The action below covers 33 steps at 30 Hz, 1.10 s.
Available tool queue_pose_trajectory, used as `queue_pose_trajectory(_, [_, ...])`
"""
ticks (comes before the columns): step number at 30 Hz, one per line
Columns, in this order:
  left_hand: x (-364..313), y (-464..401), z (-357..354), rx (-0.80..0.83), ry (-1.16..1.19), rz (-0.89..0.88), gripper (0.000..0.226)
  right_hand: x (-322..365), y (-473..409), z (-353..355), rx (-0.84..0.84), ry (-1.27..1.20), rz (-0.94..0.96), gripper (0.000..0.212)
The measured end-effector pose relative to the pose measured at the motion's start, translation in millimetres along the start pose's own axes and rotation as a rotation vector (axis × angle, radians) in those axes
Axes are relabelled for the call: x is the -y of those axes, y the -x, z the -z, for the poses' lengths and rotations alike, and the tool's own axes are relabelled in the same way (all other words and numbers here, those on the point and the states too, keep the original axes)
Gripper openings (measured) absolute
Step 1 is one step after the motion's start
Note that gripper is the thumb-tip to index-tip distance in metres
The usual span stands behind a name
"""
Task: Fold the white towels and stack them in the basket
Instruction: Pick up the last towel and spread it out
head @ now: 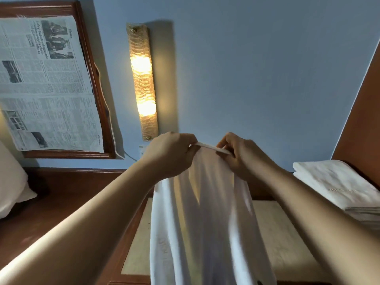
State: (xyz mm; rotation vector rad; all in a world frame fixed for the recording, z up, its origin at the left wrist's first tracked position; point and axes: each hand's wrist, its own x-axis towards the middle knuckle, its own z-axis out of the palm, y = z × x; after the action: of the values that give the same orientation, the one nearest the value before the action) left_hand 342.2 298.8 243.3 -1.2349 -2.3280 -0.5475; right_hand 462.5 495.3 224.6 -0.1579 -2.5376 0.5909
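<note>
Blue wall (pixel 246 68) behind, left hand (pixel 170 155) and right hand (pixel 244 157) each pinching hanging white towel (pixel 201 212), folded towels (pixel 337 186) stacked right

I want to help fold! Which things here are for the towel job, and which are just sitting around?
For the job: the white towel both hands pinch up, left hand, right hand, folded towels.
Just around: wall lamp, newspaper, pillow.

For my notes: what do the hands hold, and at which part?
Both hands, left hand and right hand, pinch the white towel at its top edge; the rest hangs down.
</note>
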Motion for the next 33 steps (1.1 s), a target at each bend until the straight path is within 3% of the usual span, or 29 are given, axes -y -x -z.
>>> queue_pose_trajectory(3, [11.9, 2.4, 3.6, -0.047, -0.045, 0.058, 0.025, -23.5, 19.4, -18.7, -0.079, 0.050, -0.053, 0.011])
queue_pose_trajectory(7, [37.3, 4.6, 7.9, -0.045, -0.069, 0.191, 0.024, -63.7, 37.9, -26.5, -0.124, 0.020, -0.364, 0.023])
queue_pose_trajectory(9, [38.5, 5.4, 2.6, 0.011, -0.061, 0.218, 0.022, -65.2, 34.8, -19.8, -0.128, -0.024, -0.369, 0.036])
queue_pose_trajectory(11, [26.6, 7.6, -5.0, 0.091, 0.006, 0.175, 0.037, -50.5, 24.1, -14.4, -0.071, -0.039, -0.301, 0.043])
queue_pose_trajectory(13, [1.2, 10.1, -18.1, 0.165, 0.066, 0.072, 0.061, -28.7, 10.3, -12.2, -0.003, -0.026, -0.256, 0.035])
queue_pose_trajectory(14, [-12.7, 10.4, -25.4, 0.178, 0.066, 0.028, 0.062, -17.8, 3.9, -10.7, 0.037, -0.024, -0.235, 0.032])
queue_pose_trajectory(17, [-33.6, 5.9, -39.7, 0.087, 0.068, -0.008, 0.034, 0.8, -6.3, -2.4, 0.132, -0.034, -0.141, 0.022])
queue_pose_trajectory(20, [-23.6, 1.8, -36.8, 0.034, 0.047, 0.008, 0.017, -3.3, -1.3, 8.0, 0.079, -0.055, -0.137, 0.007])
queue_pose_trajectory(26, [12.7, -0.1, -18.6, 0.031, 0.008, 0.133, 0.018, -26.8, 28.3, -2.6, -0.055, 0.065, -0.133, 0.006])
queue_pose_trajectory(30, [36.1, 5.0, -12.0, 0.032, 0.036, 0.221, 0.022, -51.2, 53.4, -4.2, -0.133, -0.007, -0.283, 0.009])
queue_pose_trajectory(33, [30.8, 9.2, -21.3, 0.072, 0.020, 0.243, 0.022, -54.6, 54.2, -3.8, -0.125, -0.097, -0.296, 0.010])
